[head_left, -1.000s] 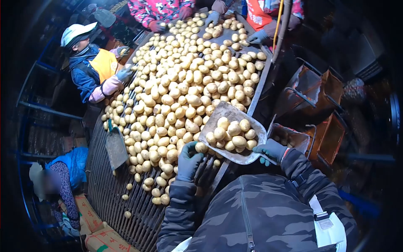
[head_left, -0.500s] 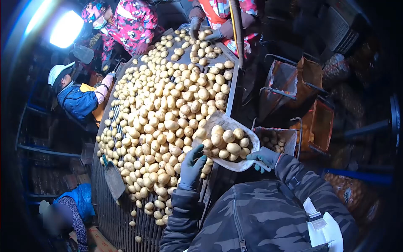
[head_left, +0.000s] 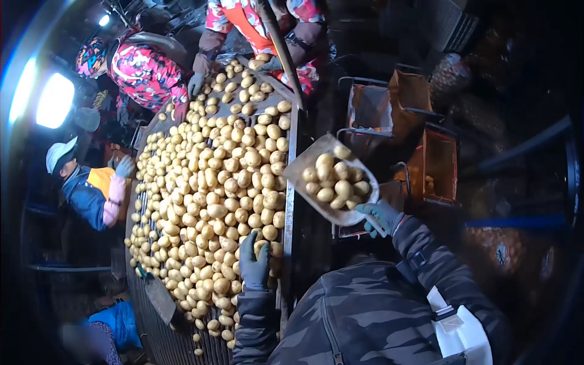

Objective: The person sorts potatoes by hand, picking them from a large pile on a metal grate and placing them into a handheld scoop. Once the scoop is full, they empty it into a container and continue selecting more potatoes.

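My right hand (head_left: 381, 216), in a grey-green glove, is closed round the handle of a pale scoop (head_left: 310, 159). A heap of potatoes (head_left: 342, 188) lies in the scoop, which hangs past the right edge of the sorting table and overlaps a bag behind it. My left hand (head_left: 254, 263), gloved alike, rests over the near right side of the potato pile (head_left: 225, 182) with thumb and fingers apart. No tool is in it. The potatoes cover most of the slatted table (head_left: 182, 340).
Framed open bags (head_left: 371, 109) and an orange-edged bag (head_left: 440, 164) stand at the right. Another scoop (head_left: 159, 299) lies on the table's left side. Co-workers stand at the far end (head_left: 146, 70) and left side (head_left: 91, 194). A metal rail (head_left: 291, 207) edges the table.
The loaded scoop has moved off the pile, out beyond the table's edge. My left hand has left the scoop's side and come down over the potatoes. The view has shifted right.
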Demonstrator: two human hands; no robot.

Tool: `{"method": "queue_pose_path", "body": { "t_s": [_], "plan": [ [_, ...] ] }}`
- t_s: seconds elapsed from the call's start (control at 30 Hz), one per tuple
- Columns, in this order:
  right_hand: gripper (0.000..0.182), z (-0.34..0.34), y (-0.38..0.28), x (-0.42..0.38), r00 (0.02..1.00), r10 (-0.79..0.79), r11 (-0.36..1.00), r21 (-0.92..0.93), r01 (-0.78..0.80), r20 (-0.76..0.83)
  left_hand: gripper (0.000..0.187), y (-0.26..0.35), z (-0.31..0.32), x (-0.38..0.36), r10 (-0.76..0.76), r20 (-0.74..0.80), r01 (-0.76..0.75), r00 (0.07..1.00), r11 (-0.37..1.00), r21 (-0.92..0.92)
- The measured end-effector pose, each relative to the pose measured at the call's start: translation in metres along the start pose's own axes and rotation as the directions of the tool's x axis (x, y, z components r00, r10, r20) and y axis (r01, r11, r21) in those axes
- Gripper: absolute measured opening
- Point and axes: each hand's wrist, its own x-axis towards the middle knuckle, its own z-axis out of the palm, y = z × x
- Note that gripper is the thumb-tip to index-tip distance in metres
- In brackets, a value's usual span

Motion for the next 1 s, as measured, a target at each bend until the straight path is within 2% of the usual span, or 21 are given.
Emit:
{"method": "queue_pose_path", "body": {
  "t_s": [0.1, 0.13, 0.2, 0.23, 0.33, 0.43, 0.47, 0.63, 0.67, 0.7, 0.73, 0.8, 0.87, 0.93, 1.0],
  "plan": [
    [0.044, -0.038, -0.015, 0.017, 0.987, 0.008, 0.998, 0.067, 0.003, -0.159, 0.062, -0.039, 0.001, -0.024, 0.012, -0.016, -0.006, 1.000, 0.952, 0.306],
    [0.043, -0.058, -0.020, 0.030, 0.978, -0.017, 0.998, 0.059, 0.030, -0.210, 0.063, -0.050, 0.002, -0.032, 0.037, 0.002, -0.036, 0.999, 0.938, 0.346],
    [0.044, -0.084, -0.044, 0.036, 0.943, -0.152, 0.988, -0.027, 0.151, -0.297, 0.066, -0.066, 0.007, -0.044, 0.083, 0.037, -0.091, 0.996, 0.904, 0.418],
    [0.043, -0.101, -0.057, 0.044, 0.931, -0.144, 0.989, -0.044, 0.138, -0.336, 0.069, -0.071, 0.011, -0.049, 0.016, 0.059, -0.039, 0.998, 0.909, 0.415],
    [0.042, -0.130, -0.106, 0.076, 0.880, -0.100, 0.994, -0.079, 0.071, -0.464, 0.072, -0.073, 0.021, -0.051, -0.043, 0.037, 0.019, 0.998, 0.868, 0.496],
    [0.039, -0.154, -0.144, 0.124, 0.827, -0.172, 0.981, -0.170, 0.094, -0.535, 0.075, -0.069, 0.024, -0.050, -0.078, 0.033, 0.050, 0.996, 0.853, 0.520],
    [0.041, -0.178, -0.146, 0.155, 0.847, -0.132, 0.991, -0.102, 0.092, -0.514, 0.075, -0.068, 0.024, -0.050, -0.090, 0.029, 0.061, 0.996, 0.848, 0.527],
    [0.034, -0.200, -0.159, 0.185, 0.694, -0.224, 0.963, -0.264, 0.051, -0.684, 0.075, -0.059, 0.021, -0.047, -0.122, 0.037, 0.085, 0.992, 0.846, 0.526],
    [0.030, -0.207, -0.156, 0.187, 0.664, -0.208, 0.971, -0.233, 0.052, -0.718, 0.075, -0.059, 0.021, -0.048, -0.121, 0.030, 0.086, 0.992, 0.843, 0.532],
    [0.027, -0.209, -0.154, 0.182, 0.673, -0.183, 0.981, -0.177, 0.078, -0.716, 0.075, -0.062, 0.021, -0.047, -0.112, 0.029, 0.079, 0.993, 0.838, 0.541],
    [0.024, -0.211, -0.147, 0.175, 0.681, -0.235, 0.972, -0.173, 0.159, -0.693, 0.074, -0.063, 0.023, -0.048, -0.104, 0.018, 0.078, 0.994, 0.842, 0.533],
    [0.022, -0.202, -0.128, 0.163, 0.637, -0.272, 0.957, -0.137, 0.255, -0.721, 0.073, -0.065, 0.022, -0.048, -0.079, 0.020, 0.058, 0.997, 0.859, 0.509],
    [0.026, -0.186, -0.108, 0.133, 0.681, -0.311, 0.942, -0.121, 0.313, -0.663, 0.071, -0.066, 0.023, -0.048, -0.069, 0.016, 0.051, 0.997, 0.854, 0.517],
    [0.026, -0.177, -0.077, 0.111, 0.788, -0.291, 0.939, -0.004, 0.344, -0.542, 0.072, -0.067, 0.022, -0.049, -0.070, 0.015, 0.053, 0.997, 0.860, 0.507],
    [0.031, -0.147, -0.059, 0.077, 0.858, -0.208, 0.967, 0.035, 0.253, -0.469, 0.074, -0.074, 0.023, -0.049, -0.038, 0.011, 0.026, 0.999, 0.854, 0.520]
  ]
}}
